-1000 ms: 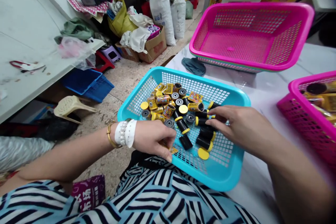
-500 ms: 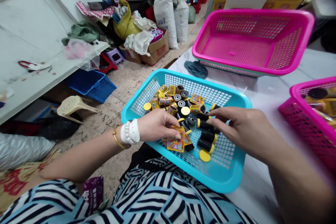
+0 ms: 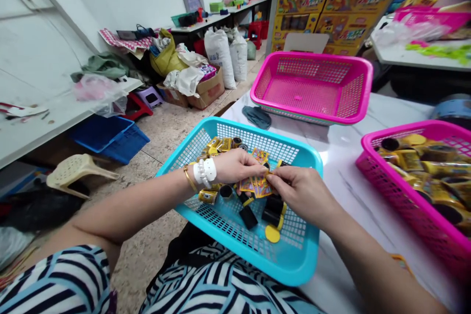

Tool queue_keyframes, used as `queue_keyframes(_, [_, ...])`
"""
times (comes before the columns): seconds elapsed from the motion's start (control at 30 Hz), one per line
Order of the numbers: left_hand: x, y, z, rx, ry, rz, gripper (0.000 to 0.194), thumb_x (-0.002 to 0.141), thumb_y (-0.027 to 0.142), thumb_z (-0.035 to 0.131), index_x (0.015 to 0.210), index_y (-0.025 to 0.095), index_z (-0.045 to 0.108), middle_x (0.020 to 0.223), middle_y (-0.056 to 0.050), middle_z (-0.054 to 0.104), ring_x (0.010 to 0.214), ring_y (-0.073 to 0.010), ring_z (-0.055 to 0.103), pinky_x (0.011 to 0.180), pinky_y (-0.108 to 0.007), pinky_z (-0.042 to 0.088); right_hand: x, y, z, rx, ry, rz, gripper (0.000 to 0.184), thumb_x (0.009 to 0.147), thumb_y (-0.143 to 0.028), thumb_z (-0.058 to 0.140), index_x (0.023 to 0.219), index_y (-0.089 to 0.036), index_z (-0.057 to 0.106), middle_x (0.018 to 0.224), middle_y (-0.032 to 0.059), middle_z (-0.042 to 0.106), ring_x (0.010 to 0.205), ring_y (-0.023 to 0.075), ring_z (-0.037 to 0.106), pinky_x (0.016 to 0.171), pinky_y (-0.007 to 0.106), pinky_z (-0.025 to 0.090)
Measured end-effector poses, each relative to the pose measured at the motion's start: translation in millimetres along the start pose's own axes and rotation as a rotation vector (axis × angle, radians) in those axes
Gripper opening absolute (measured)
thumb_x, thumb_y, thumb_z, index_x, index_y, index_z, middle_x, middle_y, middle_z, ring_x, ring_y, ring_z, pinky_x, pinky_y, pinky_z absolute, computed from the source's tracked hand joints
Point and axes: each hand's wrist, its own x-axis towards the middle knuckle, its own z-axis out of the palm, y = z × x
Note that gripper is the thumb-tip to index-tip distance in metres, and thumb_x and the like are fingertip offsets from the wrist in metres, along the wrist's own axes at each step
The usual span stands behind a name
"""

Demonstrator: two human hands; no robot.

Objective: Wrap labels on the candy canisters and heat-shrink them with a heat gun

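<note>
While my left grip [image 3: 235, 166] pinches printed cards [image 3: 262, 188] over the turquoise mesh basket [image 3: 311, 250], my right grip [image 3: 303, 191] adjoins them, whether grasping I cannot tell; black cylinders [image 3: 271, 217] lie inside.

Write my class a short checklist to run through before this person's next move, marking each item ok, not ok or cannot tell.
1. Left hand has hold of the printed pieces: ok.
2. Right hand is up at the left fingertips: ok.
3. Right fingertips grip a piece: cannot tell; the fingers hide it.
4. Black cylinders lie in the turquoise basket: ok.
5. Every yellow disc sits on a cylinder: not ok; one disc lies loose.
</note>
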Motion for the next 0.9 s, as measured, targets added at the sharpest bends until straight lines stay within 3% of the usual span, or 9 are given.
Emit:
queue_keyframes(0.1, [-1, -5, -7.0, 0.072, 0.011, 0.015, 0.042, 0.087, 0.053, 0.061, 0.064, 0.017, 0.065, 0.05, 0.002, 0.057, 0.037, -0.0078, 0.044, 0.04, -0.02, 0.032, 0, 2, 2, -0.056, 0.123, -0.043, 0.026, 0.089, -0.025, 0.054, 0.069, -0.02, 0.07, 0.069, 0.0017, 0.069, 0.065, 0.0151, 0.061, 0.06, 0.027, 0.04])
queue_keyframes(0.2, [-7, -8, -11.5, 0.34, 0.074, 0.047, 0.041, 0.088, 0.047, 0.059, 0.065, 0.015, 0.07, 0.051, 0.001, 0.059, 0.042, -0.0082, 0.044, 0.043, -0.021, 0.032, 1, 4, 0, -0.045, 0.214, 0.001, 0.023, 0.089, -0.027, 0.055, 0.072, -0.02, 0.069, 0.07, 0.0013, 0.069, 0.065, 0.015, 0.06, 0.061, 0.027, 0.04])
queue_keyframes(0.3, [-15, -7, -7.5, 0.634, 0.063, 0.088, 0.03, 0.085, 0.039, 0.065, 0.071, 0.015, 0.076, 0.053, 0.0, 0.062, 0.047, -0.0092, 0.048, 0.048, -0.022, 0.032, 1, 3, -5, -0.031, 0.245, 0.08, 0.032, 0.091, -0.034, 0.055, 0.063, -0.02, 0.058, 0.056, -0.0024, 0.056, 0.055, 0.0124, 0.051, 0.054, 0.026, 0.036])
queue_keyframes(0.37, [-20, -4, 0.0, 0.722, 0.12, 0.138, 0.025, 0.083, 0.036, 0.068, 0.073, 0.015, 0.077, 0.056, -0.001, 0.065, 0.051, -0.01, 0.051, 0.051, -0.023, 0.034, 1, 1, -7, -0.026, 0.25, 0.086, 0.039, 0.093, -0.037, 0.052, 0.059, -0.021, 0.047, 0.052, -0.004, 0.046, 0.051, 0.011, 0.045, 0.051, 0.026, 0.032])
queue_keyframes(0.43, [-25, 1, 8.9, 0.663, 0.28, 0.196, 0.023, 0.084, 0.036, 0.067, 0.079, 0.015, 0.077, 0.062, -0.002, 0.067, 0.056, -0.0107, 0.054, 0.055, -0.023, 0.037, 1, -1, -6, -0.035, 0.284, 0.04, 0.041, 0.096, -0.038, 0.049, 0.059, -0.021, 0.041, 0.052, -0.0043, 0.043, 0.051, 0.0103, 0.043, 0.051, 0.025, 0.031])
queue_keyframes(0.53, [-31, 10, 21.0, 0.366, 0.528, 0.27, 0.026, 0.088, 0.037, 0.062, 0.08, 0.015, 0.073, 0.067, -0.002, 0.068, 0.06, -0.0106, 0.057, 0.056, -0.022, 0.041, -1, -4, -3, -0.07, 0.356, -0.058, 0.042, 0.097, -0.035, 0.048, 0.059, -0.021, 0.039, 0.053, -0.0047, 0.04, 0.05, 0.0092, 0.04, 0.051, 0.025, 0.03])
queue_keyframes(0.6, [-34, 15, 27.2, 0.151, 0.61, 0.312, 0.026, 0.089, 0.036, 0.061, 0.078, 0.014, 0.071, 0.069, -0.002, 0.068, 0.061, -0.01, 0.057, 0.057, -0.021, 0.043, -2, -5, -2, -0.088, 0.392, -0.109, 0.042, 0.098, -0.032, 0.049, 0.059, -0.02, 0.038, 0.053, -0.0051, 0.039, 0.048, 0.0085, 0.039, 0.051, 0.024, 0.03])
queue_keyframes(0.7, [-36, 17, 33.2, -0.049, 0.634, 0.338, 0.021, 0.087, 0.032, 0.065, 0.079, 0.013, 0.071, 0.071, -0.002, 0.07, 0.063, -0.0091, 0.058, 0.059, -0.02, 0.045, -3, -6, -1, -0.107, 0.406, -0.156, 0.041, 0.099, -0.029, 0.049, 0.06, -0.02, 0.041, 0.054, -0.0051, 0.039, 0.049, 0.0082, 0.039, 0.05, 0.023, 0.031])
queue_keyframes(0.9, [-32, 13, 35.6, -0.125, 0.609, 0.298, 0.017, 0.081, 0.031, 0.073, 0.079, 0.014, 0.077, 0.075, -0.004, 0.074, 0.068, -0.0117, 0.063, 0.065, -0.023, 0.05, -5, -6, 1, -0.202, 0.428, -0.231, 0.036, 0.099, -0.027, 0.049, 0.064, -0.021, 0.044, 0.057, -0.0039, 0.043, 0.051, 0.0095, 0.043, 0.052, 0.024, 0.032])
